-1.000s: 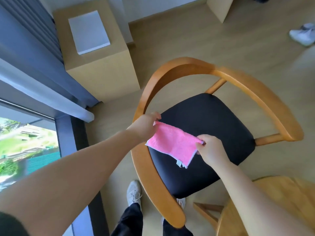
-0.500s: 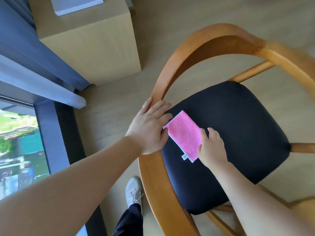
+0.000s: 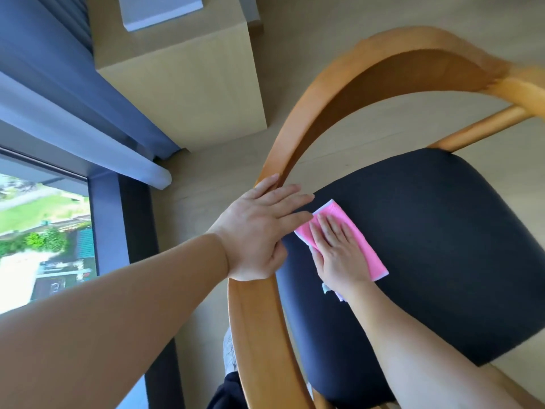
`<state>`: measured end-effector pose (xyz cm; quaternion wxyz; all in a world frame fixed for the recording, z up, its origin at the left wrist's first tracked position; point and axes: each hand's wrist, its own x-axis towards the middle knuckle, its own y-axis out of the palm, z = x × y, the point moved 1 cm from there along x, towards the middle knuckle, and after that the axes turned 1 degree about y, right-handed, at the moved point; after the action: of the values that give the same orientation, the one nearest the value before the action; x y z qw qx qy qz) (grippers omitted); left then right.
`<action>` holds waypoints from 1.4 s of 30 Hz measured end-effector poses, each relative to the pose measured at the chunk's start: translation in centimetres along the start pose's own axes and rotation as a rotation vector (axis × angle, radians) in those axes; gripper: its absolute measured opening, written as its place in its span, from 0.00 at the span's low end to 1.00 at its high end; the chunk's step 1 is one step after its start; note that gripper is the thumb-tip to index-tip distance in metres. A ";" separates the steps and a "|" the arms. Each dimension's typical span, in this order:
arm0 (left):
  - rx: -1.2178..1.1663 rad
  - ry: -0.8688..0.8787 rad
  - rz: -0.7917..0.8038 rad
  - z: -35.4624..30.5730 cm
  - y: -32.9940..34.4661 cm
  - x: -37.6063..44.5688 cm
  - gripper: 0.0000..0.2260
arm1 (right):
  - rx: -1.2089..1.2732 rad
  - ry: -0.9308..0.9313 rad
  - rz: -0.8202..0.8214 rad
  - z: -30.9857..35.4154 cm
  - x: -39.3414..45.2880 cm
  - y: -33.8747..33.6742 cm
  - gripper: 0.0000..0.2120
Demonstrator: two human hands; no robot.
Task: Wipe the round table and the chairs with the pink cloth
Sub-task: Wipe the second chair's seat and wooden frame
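Observation:
A wooden chair with a curved armrest rail [image 3: 298, 137] and a black padded seat [image 3: 442, 246] fills the right of the head view. The folded pink cloth [image 3: 358, 243] lies flat on the seat's left part. My right hand [image 3: 336, 255] presses flat on the cloth, fingers spread. My left hand [image 3: 259, 231] rests palm down on the curved rail, fingers stretched over its edge, touching the cloth's near corner. The round table is out of view.
A pale wooden cabinet [image 3: 188, 72] with a white slab on top stands at the back left. A window [image 3: 44, 237] and a blue curtain [image 3: 59, 69] run along the left. My shoe [image 3: 230, 352] shows below the rail on the wooden floor.
The cloth went from held up between both hands to lying folded on the seat. My right hand now lies flat on it; my left hand rests on the rail. The view moved closer.

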<state>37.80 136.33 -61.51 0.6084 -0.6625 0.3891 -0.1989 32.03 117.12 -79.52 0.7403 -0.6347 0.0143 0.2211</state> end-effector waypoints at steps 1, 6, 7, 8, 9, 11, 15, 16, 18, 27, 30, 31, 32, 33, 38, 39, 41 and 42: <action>0.006 -0.005 0.010 0.0 -0.1 0.1 0.27 | 0.002 -0.007 -0.014 0.0 0.1 0.1 0.27; 0.044 -0.032 0.064 -0.3 -0.4 0.2 0.29 | -0.039 -0.054 0.086 -1.9 0.9 0.3 0.38; 0.044 -0.035 0.069 -0.4 -0.4 0.2 0.29 | -0.046 -0.045 0.082 -2.6 1.2 0.1 0.41; 0.043 -0.037 0.073 -0.4 -0.5 0.2 0.29 | -0.035 -0.024 0.058 -3.2 1.5 -0.3 0.43; 0.043 -0.037 0.074 -0.3 -0.5 0.2 0.29 | -0.005 0.006 0.020 -3.8 1.9 -0.6 0.43; 0.042 -0.036 0.070 -0.3 -0.5 0.2 0.29 | 0.082 0.110 -0.065 -5.4 3.0 -1.4 0.39; 0.040 -0.031 0.070 -0.2 -0.4 0.2 0.29 | 0.186 0.332 -0.200 -9.1 4.2 -2.6 0.31; 0.040 -0.027 0.073 -0.2 -0.4 0.2 0.29 | 0.184 0.331 -0.215 -9.4 4.3 -2.7 0.28; 0.046 -0.021 0.084 -0.1 -0.4 0.2 0.29 | 0.166 0.279 -0.220 -8.9 4.0 -2.7 0.23; 0.040 -0.022 0.071 -0.1 -0.3 0.2 0.28 | 0.228 -0.107 -0.181 -0.9 3.9 -1.0 0.19; 0.037 -0.020 0.047 -0.1 -0.2 0.2 0.25 | 0.295 -0.262 -0.126 3.7 2.7 -0.1 0.19; 0.035 -0.019 0.041 -0.2 -0.2 0.2 0.24 | 0.296 -0.305 -0.104 5.0 2.0 0.3 0.20; 0.036 -0.018 0.035 -0.1 -0.2 0.2 0.23 | 0.276 -0.333 -0.092 6.0 1.5 0.6 0.21; 0.037 -0.017 0.033 -0.1 -0.2 0.2 0.22 | 0.234 -0.344 -0.088 6.4 1.1 0.7 0.22; 0.070 -0.009 0.035 -0.3 -0.4 0.4 0.23 | 0.171 -0.382 -0.109 4.8 1.4 1.0 0.24; 0.101 0.009 0.063 -0.2 -0.5 0.8 0.24 | 0.176 -0.394 -0.097 4.4 1.5 1.0 0.23; 0.187 0.076 0.119 0.6 -1.1 2.6 0.25 | 0.166 -0.410 -0.102 2.9 1.9 0.8 0.23; 0.217 0.104 0.119 1.2 -1.5 4.0 0.27 | 0.170 -0.412 -0.096 1.9 2.0 0.7 0.24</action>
<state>41.56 134.02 -61.12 0.6661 -0.5575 0.4350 -0.2373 33.10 119.58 -80.40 0.7881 -0.5115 -0.1488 0.3083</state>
